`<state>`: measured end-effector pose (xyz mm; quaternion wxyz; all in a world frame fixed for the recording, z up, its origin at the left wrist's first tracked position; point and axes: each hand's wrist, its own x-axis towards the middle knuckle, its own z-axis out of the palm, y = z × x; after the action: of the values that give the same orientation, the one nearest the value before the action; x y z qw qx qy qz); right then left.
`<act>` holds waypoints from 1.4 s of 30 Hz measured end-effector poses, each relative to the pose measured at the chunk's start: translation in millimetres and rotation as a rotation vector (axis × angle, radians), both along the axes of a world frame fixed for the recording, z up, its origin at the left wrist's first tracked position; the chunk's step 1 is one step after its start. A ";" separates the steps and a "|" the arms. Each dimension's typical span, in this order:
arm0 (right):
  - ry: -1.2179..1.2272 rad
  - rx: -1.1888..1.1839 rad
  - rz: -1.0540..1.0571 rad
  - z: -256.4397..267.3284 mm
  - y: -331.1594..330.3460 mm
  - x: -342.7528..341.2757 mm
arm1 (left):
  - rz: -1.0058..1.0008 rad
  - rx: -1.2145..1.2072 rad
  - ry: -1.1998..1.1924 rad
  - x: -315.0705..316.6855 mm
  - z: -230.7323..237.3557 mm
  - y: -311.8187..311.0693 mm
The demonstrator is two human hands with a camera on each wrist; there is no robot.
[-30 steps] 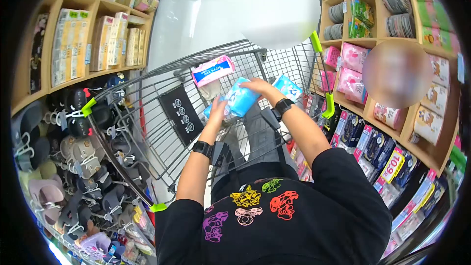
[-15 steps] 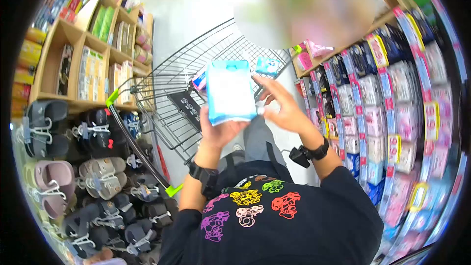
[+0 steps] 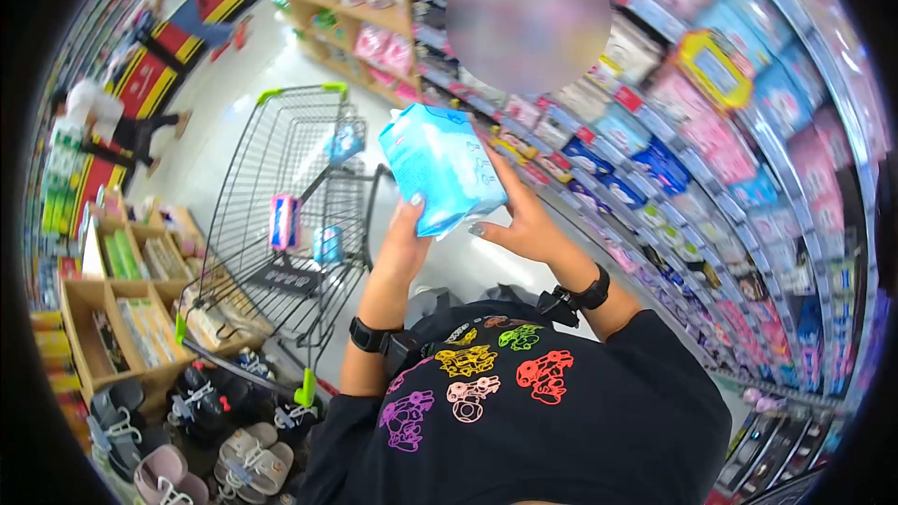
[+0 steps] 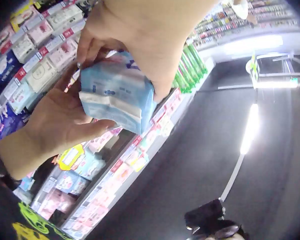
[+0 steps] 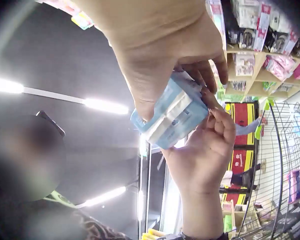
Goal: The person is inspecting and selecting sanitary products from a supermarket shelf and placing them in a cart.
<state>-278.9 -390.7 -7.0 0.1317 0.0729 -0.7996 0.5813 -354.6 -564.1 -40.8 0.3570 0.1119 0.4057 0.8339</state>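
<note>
Left hand (image 3: 402,241) and right hand (image 3: 524,224) grip a blue pack (image 3: 441,171) between them.
Both grips are closed on it: the left grip holds the lower left edge, thumb on the near face, while the right grip wraps the right side with its thumb by the bottom corner; the pack sits tilted, held up in front of a printed black shirt (image 3: 510,411). Just to the person's left stands a wire shopping cart (image 3: 332,90), carrying a pink-and-blue pack (image 3: 284,222), a smaller blue packet (image 3: 327,245) near it and a black panel (image 3: 283,279). Slippers (image 3: 253,460) hang behind the cart's handle, packed shelves (image 3: 692,126) line the right, and two people show farther off, upper left.
</note>
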 end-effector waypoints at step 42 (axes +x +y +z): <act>0.391 -0.014 -1.018 -6.9 194.3 261.0 | -0.451 0.075 0.671 170.2 35.5 309.8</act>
<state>-17.9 -196.4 -13.9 0.5430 -0.2176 -0.6906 0.4253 -184.4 -254.3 -5.3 0.3744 0.4769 0.4344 0.6661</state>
